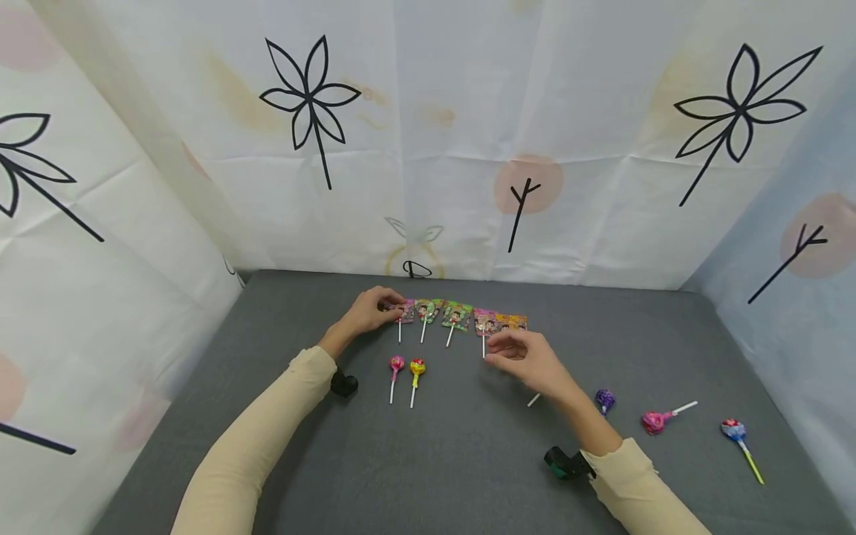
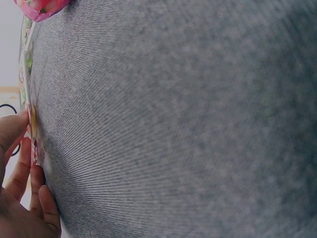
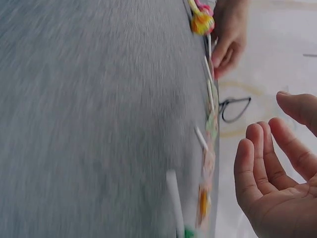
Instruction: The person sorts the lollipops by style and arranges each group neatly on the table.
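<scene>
Flat lollipops in printed wrappers lie in a row at the back of the grey table, sticks toward me. My left hand [image 1: 368, 310] pinches the leftmost, a pink-wrapped flat lollipop [image 1: 407, 312], between thumb and fingertips. To its right come two green-wrapped flat lollipops, one of them [image 1: 457, 315] mid-row, then a pink one [image 1: 484, 321] and an orange one [image 1: 511, 321]. Held over the table just in front of these last two, my right hand [image 1: 531, 360] has loosely bent fingers and nothing in them. A white stick [image 1: 533, 400] shows beneath that hand, its head hidden.
Nearer me, a pink ball lollipop [image 1: 397, 364] and a yellow ball lollipop [image 1: 417, 368] lie side by side. At right lie a purple ball lollipop [image 1: 605, 399], partly behind my right forearm, another pink one [image 1: 655, 423] and a blue one [image 1: 733, 429]. Patterned cloth [image 1: 455, 134] hangs behind the table.
</scene>
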`<action>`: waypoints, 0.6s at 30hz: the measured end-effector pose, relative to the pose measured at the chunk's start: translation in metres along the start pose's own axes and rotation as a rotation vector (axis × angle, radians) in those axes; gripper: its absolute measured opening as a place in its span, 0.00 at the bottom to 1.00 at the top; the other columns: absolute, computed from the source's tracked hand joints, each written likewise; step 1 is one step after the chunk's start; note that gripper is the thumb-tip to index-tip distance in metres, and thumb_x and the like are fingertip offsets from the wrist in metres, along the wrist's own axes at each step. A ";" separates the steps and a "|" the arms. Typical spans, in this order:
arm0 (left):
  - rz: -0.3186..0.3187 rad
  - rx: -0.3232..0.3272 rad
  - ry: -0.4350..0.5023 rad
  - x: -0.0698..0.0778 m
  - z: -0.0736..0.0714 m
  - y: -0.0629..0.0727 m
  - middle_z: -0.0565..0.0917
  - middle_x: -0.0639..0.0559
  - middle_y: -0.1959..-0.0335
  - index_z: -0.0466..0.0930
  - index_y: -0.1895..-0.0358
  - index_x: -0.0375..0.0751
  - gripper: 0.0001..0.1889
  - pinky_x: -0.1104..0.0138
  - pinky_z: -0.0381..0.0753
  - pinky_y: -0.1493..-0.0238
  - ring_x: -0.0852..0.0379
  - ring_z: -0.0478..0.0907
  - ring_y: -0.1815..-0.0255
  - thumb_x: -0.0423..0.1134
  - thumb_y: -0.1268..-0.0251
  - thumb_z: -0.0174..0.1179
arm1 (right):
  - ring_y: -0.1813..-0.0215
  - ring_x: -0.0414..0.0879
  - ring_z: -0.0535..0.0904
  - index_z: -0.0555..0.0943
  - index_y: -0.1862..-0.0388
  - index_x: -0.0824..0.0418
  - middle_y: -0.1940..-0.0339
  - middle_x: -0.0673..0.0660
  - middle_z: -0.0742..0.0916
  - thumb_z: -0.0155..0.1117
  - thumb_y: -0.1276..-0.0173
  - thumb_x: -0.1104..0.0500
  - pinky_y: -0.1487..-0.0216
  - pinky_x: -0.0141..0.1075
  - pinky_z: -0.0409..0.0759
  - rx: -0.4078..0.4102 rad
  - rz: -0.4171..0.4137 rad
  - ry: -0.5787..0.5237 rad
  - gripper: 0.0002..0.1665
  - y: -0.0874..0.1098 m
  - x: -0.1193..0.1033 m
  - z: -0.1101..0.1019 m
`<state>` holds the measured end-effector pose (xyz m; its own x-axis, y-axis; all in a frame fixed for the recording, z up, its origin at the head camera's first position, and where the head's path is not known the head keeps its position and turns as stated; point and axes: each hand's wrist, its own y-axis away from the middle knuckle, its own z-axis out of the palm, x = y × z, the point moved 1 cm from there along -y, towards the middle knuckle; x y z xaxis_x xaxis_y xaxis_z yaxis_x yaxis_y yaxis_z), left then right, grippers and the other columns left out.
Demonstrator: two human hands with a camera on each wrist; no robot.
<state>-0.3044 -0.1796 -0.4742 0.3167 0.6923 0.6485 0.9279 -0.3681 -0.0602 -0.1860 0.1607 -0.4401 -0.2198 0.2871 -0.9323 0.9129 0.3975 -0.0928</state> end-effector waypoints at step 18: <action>0.029 0.014 -0.019 -0.003 0.001 -0.001 0.82 0.41 0.49 0.86 0.47 0.36 0.12 0.47 0.74 0.44 0.42 0.78 0.47 0.32 0.30 0.66 | 0.49 0.57 0.82 0.80 0.44 0.74 0.49 0.67 0.84 0.71 0.30 0.62 0.54 0.35 0.80 0.127 0.089 0.095 0.20 0.033 0.012 -0.050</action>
<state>-0.3057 -0.1808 -0.4764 0.3467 0.6934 0.6317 0.9211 -0.3790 -0.0895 -0.1756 0.2214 -0.4368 -0.1620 0.4000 -0.9021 0.9650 0.2555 -0.0600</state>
